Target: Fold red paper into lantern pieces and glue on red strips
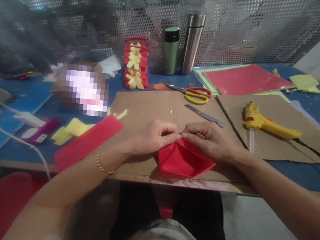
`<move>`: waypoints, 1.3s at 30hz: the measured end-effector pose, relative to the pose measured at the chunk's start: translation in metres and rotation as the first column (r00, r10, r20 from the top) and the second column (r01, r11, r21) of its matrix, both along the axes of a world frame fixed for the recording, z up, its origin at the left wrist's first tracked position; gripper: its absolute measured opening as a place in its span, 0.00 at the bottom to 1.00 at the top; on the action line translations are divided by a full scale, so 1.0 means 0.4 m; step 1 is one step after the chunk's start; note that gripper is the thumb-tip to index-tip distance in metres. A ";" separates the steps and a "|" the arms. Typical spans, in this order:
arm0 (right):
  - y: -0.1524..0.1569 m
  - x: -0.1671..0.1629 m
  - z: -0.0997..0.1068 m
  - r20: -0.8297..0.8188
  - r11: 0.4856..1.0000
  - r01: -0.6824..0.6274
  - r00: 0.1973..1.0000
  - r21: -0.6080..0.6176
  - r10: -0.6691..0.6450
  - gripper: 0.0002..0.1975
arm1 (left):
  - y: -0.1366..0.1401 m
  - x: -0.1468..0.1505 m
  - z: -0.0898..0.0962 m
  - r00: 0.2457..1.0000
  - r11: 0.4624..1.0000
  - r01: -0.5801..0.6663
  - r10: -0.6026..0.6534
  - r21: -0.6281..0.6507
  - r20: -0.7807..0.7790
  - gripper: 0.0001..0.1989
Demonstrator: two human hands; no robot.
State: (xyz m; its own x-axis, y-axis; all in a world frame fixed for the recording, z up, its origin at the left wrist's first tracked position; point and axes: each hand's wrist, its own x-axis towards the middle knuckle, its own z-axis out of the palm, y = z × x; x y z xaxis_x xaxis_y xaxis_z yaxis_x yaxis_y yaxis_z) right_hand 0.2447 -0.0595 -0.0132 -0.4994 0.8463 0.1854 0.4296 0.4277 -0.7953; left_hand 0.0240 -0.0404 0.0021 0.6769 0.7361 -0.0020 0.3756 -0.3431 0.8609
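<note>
Pale clothing (165, 239) and dark trousers (203, 218) of the wearer occupy the nearest position, below the table edge. Directly beyond, a folded red paper piece (184, 165) is at the near edge of a cardboard sheet (144, 105), its hollow side showing. Left hand (162, 135) and right hand (206, 137) both grasp its far edge — fingers pinched together, thumbs almost meeting.

To the left, beyond the left forearm: one red strip (90, 139), yellow slips (74, 127) and a purple-and-white plug block (40, 131). To the right, a yellow glue gun (272, 127) rests on cardboard. Farther, at centre, are a flat metal blade (204, 115) and red-and-yellow scissors (198, 95).

Far side: red pieces with yellow bows (136, 63), a green bottle (170, 53), a steel flask (192, 47) and, right, a red sheet (254, 80) — all before a perforated panel (242, 30).
</note>
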 end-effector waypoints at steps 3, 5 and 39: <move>0.003 0.002 -0.001 0.003 0.999 -0.018 1.000 0.028 0.018 0.23 | -0.005 0.002 0.007 1.000 0.999 -0.019 0.020 0.049 -0.018 0.16; 0.003 0.002 -0.002 0.006 0.999 0.000 1.000 0.033 0.000 0.23 | -0.009 0.003 0.009 0.999 0.997 -0.047 0.047 0.057 -0.008 0.16; -0.025 -0.009 0.014 -0.114 0.984 0.171 0.978 -0.058 -0.177 0.12 | -0.032 -0.002 0.037 0.973 0.911 -0.141 0.200 -0.387 0.116 0.10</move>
State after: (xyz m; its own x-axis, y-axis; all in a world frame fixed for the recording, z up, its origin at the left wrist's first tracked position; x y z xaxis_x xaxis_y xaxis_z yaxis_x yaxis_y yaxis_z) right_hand 0.2412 -0.0694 -0.0074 -0.3210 0.9276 0.1912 0.3958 0.3148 -0.8627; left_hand 0.0234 -0.0531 0.0170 0.5553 0.8051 -0.2086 0.2565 0.0728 0.9638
